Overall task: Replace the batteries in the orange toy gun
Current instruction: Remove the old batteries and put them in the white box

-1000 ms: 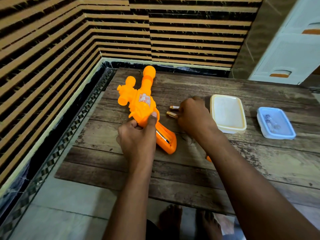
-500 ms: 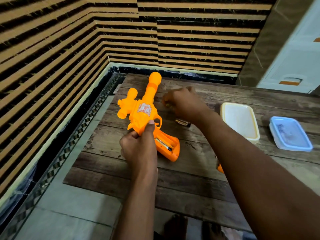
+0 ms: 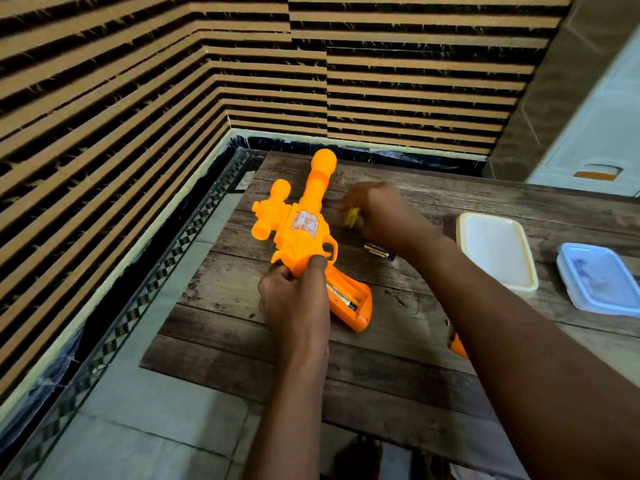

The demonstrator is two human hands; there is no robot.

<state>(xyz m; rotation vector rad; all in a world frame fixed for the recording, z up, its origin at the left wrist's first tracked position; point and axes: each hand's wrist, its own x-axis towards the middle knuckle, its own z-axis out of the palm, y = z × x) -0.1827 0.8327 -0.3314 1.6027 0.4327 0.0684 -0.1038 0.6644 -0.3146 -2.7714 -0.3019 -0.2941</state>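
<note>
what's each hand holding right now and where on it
The left hand grips the orange toy gun at the rear of its body, just above the open handle. The right hand pinches a yellow battery near one end.

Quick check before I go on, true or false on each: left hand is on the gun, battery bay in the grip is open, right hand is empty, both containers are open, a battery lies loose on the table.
1. The left hand grips the orange toy gun. True.
2. The grip's battery bay is open. True; a battery shows inside.
3. The right hand is empty. False; it holds a yellow battery.
4. Both containers are open. False; the cream container and blue container have lids on.
5. A loose battery lies on the table. True.
</note>
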